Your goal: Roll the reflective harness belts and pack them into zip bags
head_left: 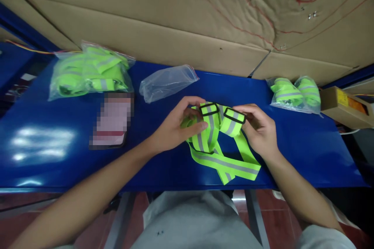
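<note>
A neon yellow-green reflective strap (pixel 228 164) with a grey stripe lies partly looped on the blue table, its upper part raised between my hands. My left hand (pixel 178 124) grips the bunched left side, thumb across the band beside a black slide buckle (pixel 209 109). With fingertips and thumb, my right hand (pixel 260 126) pinches the band at the right end of a second black buckle (pixel 234 115). Loose lengths of strap hang and fold toward the table's front edge. Part of the bundle is hidden behind my left fingers.
Clear bags of similar straps stand at the back left (pixel 90 72) and back right (pixel 295 94). A flat clear plastic bag (pixel 168 83) lies behind my hands. A pixelated phone (pixel 112 120) is at left, a cardboard box (pixel 344 107) at right. Brown cardboard (pixel 163 35) lines the back of the blue table (pixel 163 171).
</note>
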Demonstrator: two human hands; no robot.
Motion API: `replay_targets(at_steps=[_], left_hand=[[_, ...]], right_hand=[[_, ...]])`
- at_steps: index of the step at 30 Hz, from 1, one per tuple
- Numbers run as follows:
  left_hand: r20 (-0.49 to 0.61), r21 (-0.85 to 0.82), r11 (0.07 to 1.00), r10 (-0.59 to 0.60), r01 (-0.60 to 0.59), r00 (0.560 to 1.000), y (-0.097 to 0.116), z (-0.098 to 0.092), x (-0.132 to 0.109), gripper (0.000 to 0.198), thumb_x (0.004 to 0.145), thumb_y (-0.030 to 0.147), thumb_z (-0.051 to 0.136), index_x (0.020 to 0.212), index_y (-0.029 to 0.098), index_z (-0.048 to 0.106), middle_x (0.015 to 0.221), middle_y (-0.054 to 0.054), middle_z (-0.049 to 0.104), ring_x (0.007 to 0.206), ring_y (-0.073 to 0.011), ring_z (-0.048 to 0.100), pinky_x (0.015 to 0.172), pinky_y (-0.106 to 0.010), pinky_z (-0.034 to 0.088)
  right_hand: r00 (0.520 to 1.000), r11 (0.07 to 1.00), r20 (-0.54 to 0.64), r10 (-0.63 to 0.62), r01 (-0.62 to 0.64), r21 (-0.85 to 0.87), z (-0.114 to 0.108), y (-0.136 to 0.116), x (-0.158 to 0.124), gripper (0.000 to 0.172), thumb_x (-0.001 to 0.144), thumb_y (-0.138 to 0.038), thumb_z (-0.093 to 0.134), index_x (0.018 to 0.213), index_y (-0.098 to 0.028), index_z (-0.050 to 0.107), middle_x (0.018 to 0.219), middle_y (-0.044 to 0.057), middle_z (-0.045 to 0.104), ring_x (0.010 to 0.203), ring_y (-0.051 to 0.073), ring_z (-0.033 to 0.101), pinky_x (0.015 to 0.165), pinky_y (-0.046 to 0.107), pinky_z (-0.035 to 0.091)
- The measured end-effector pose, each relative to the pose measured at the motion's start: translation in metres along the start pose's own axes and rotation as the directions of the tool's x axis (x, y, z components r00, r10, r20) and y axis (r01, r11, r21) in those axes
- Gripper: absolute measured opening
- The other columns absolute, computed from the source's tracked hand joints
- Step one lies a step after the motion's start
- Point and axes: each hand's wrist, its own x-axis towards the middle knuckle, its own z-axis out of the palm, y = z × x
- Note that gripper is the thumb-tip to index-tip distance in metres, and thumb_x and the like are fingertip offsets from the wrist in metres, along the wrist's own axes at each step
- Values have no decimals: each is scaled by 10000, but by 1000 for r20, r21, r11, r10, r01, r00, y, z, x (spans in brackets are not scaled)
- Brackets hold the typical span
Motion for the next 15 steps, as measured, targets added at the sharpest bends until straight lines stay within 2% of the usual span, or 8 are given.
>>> replay_targets(at_steps=[2, 4, 7, 10, 12, 14, 15], left_hand=[[-13, 131, 991, 26, -24, 1000, 0, 3, -2, 555, 870, 359, 795, 1350, 244, 541, 1308, -91, 605, 1003, -175, 636, 856, -291, 515], [-32, 232, 972, 53, -44, 998, -1, 4, -3, 579, 872, 383, 797, 1378, 250, 549, 1330, -96, 607, 1059, -192, 636, 893, -302, 507], [-51, 274, 962, 38, -23, 998, 0, 3, -3, 578, 870, 419, 797, 1368, 238, 567, 1337, -96, 624, 1158, -231, 626, 960, -331, 495], [-49, 291, 957, 3, 12, 999, -1, 4, -3, 676, 826, 446, 831, 1399, 239, 538, 1382, -97, 612, 1239, -268, 603, 1018, -366, 478], [-36, 311, 950, -8, 19, 999, -4, 6, -2, 676, 812, 413, 838, 1396, 246, 542, 1383, -88, 615, 1272, -281, 585, 1044, -382, 465], [-50, 274, 962, -5, 18, 999, -7, 8, -1, 563, 824, 342, 810, 1328, 235, 584, 1322, -82, 642, 1240, -271, 600, 1030, -377, 470], [-70, 223, 975, 1, 15, 998, -8, 8, 0, 497, 824, 308, 797, 1275, 224, 606, 1276, -79, 657, 1197, -258, 618, 1001, -363, 482]], right_hand=[[998, 998, -40, -48, 47, -40, -1, -2, 1, 187, 994, -308, 619, 1133, -281, 742, 1075, 68, 682, 977, 221, 662, 808, 369, 569], [991, 989, -65, -119, 113, -94, -2, -4, 1, 156, 990, -245, 613, 1045, -285, 754, 1078, 62, 681, 1017, 226, 662, 863, 391, 568], [973, 959, -39, -226, 216, -183, -2, -7, -2, 207, 977, -165, 605, 916, -290, 758, 1090, 49, 691, 1027, 223, 676, 896, 410, 573], [948, 919, 23, -319, 315, -236, 1, -8, -8, 280, 977, -128, 565, 869, -297, 760, 1098, 40, 702, 974, 211, 697, 814, 390, 597], [915, 879, 62, -398, 399, -260, 3, -9, -13, 312, 964, -93, 551, 899, -315, 761, 1096, 30, 703, 966, 203, 706, 794, 374, 607], [880, 834, 72, -470, 469, -289, 5, -10, -16, 322, 937, -78, 591, 1005, -347, 756, 1125, 29, 695, 993, 213, 712, 835, 385, 616], [878, 829, 60, -475, 469, -304, 6, -10, -17, 338, 927, -87, 618, 1082, -360, 743, 1161, 36, 687, 1030, 230, 709, 884, 409, 615]])
